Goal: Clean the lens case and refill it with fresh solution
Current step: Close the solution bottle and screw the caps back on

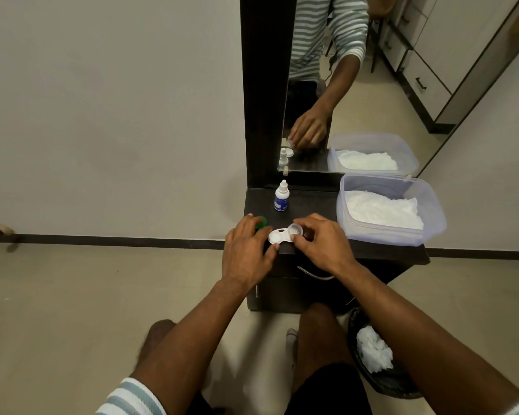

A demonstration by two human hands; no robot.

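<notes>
A white lens case (277, 236) lies on the dark dresser top (312, 205) near its front edge, its left well uncovered. My right hand (321, 241) pinches a clear cap (295, 229) at the case's right well. My left hand (246, 250) rests beside the case with its thumb at the case's left edge and its fingers over a green cap (261, 222). A small white solution bottle (281, 196) with a blue label stands upright behind the case.
A clear plastic box (432, 211) of white tissues sits at the right on the dresser. A mirror (372, 85) rises behind. A black bin (360, 351) holding crumpled white tissue stands on the floor by my right leg.
</notes>
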